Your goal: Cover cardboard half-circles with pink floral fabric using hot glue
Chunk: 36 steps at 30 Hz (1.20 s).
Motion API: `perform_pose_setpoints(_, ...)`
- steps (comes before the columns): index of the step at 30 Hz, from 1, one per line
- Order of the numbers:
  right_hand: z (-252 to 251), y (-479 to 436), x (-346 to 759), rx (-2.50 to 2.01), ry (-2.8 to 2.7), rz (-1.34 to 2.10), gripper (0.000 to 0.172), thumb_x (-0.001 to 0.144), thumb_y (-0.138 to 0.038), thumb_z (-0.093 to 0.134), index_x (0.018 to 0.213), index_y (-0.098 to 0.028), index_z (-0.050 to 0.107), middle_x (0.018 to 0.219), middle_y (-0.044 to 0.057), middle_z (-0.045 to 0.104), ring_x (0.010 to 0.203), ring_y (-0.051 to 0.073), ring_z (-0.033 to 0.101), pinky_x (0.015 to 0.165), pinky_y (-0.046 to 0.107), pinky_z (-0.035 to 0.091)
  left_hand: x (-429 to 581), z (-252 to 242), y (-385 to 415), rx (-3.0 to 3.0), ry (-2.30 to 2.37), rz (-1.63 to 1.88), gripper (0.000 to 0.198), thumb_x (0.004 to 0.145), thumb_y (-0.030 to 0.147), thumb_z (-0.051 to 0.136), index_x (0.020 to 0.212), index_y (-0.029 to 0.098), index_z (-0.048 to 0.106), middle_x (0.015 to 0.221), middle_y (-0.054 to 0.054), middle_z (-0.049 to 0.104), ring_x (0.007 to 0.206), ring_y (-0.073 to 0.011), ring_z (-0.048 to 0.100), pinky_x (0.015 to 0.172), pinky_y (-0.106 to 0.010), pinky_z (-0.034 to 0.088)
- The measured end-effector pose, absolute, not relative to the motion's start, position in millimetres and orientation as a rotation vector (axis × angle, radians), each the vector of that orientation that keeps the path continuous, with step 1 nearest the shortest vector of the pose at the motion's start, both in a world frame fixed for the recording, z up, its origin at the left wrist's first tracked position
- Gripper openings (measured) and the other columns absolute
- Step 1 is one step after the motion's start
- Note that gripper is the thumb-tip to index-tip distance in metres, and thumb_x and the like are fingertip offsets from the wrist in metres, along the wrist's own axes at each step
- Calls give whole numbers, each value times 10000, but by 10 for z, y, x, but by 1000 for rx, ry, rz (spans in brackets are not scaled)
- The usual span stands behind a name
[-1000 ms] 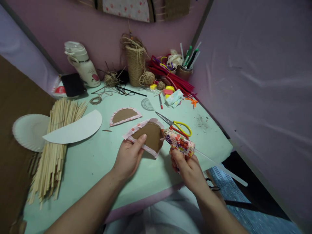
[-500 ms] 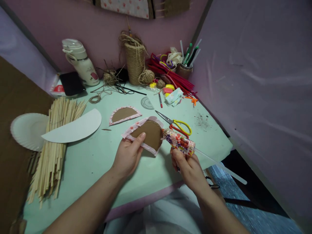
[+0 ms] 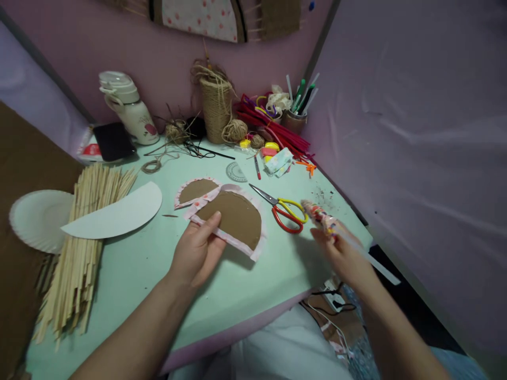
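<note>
My left hand grips a half-round cardboard piece by its lower left edge, thumb on top. Pink-and-white patterned fabric borders the cardboard, folded over along the left side and lying outward along the curve. Off to the right, my right hand is closed around a hot glue gun wrapped in colourful patterned material, with a long clear glue stick jutting from its back. A smaller fabric-edged half-round piece lies just behind the held one. Between the hands rest scissors with red and yellow handles.
Thin wooden sticks lie at left under a white card piece, beside a paper plate. A bottle, twine roll, red pipe cleaners and protractor stand or lie farther back. A power strip is below the table edge.
My right hand has drawn the glue gun away from the cardboard's edge to the right. The held piece has turned flatter toward me, showing more of its fabric border. The view has shifted slightly.
</note>
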State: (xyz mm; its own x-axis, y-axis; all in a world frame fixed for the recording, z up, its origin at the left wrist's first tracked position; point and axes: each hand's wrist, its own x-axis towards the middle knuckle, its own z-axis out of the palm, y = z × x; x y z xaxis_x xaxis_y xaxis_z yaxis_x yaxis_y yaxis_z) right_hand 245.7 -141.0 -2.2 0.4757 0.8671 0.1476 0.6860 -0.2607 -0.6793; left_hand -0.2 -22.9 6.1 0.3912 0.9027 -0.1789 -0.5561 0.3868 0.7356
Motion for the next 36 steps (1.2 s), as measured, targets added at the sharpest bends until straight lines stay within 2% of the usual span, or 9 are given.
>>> perform_pose_setpoints(4,-174,-1276,3153,-2362,-1570,-10,348,886,-389,456,1067,-133,608,953,137,584,860,267,573,735,354,441,-12,48,-192,577,574,952,466,841,243,673,1298,224,585,1242,-87,679,1157,-257,626,1070,-425,442)
perform_pose_setpoints(9,-421,-1191,3528,-2527,-1765,-49,449,947,-344,370,1276,-80,526,1003,162,571,905,271,585,784,369,462,-26,31,-207,560,565,876,403,859,227,647,1260,197,613,1189,-99,703,1151,-262,631,1061,-420,452)
perform_pose_setpoints(14,-203,-1271,3372,-2522,-1555,-236,671,900,-492,470,1387,-30,452,1141,263,583,1041,384,544,848,510,443,-70,36,-263,604,565,761,283,798,281,717,1070,200,718,1065,-99,746,1068,-277,672,976,-419,512)
perform_pose_setpoints(16,-33,-1240,3130,-2244,-1421,-213,613,905,-485,465,1355,-70,502,1162,241,592,1056,347,542,884,500,433,-101,29,-295,635,532,684,264,738,317,773,976,204,749,981,-96,762,973,-278,704,888,-396,552)
perform_pose_setpoints(19,143,-1051,2589,-1752,-1283,448,424,912,-483,494,1180,-192,646,962,95,658,809,198,592,772,359,477,-134,14,-340,704,462,535,275,672,349,825,886,184,771,892,-102,765,824,-257,722,757,-345,570)
perform_pose_setpoints(21,202,-870,2202,-1463,-1235,955,394,888,-520,530,966,-179,712,755,33,615,645,143,535,612,280,442,-132,5,-360,744,421,462,286,670,350,829,885,170,775,878,-105,764,787,-240,716,728,-323,558)
perform_pose_setpoints(25,283,-612,1691,-1220,-1070,1322,388,771,-555,666,738,-168,684,572,-42,472,510,85,394,495,225,317,-88,-22,-370,765,390,471,282,696,305,815,944,182,763,922,-87,764,834,-218,706,768,-302,533)
perform_pose_setpoints(29,335,-591,1613,-1199,-1029,1435,431,668,-576,748,654,-178,584,616,-38,520,530,84,419,498,216,324,-50,-53,-372,794,389,521,289,748,276,776,1016,172,743,981,-99,757,908,-232,696,823,-330,524)
perform_pose_setpoints(36,382,-719,1723,-1352,-1343,1106,365,855,-447,607,623,-189,497,587,-56,411,538,80,351,503,220,282,-9,-48,-409,835,408,557,262,801,246,724,1048,159,733,966,-98,755,946,-245,690,866,-359,515)
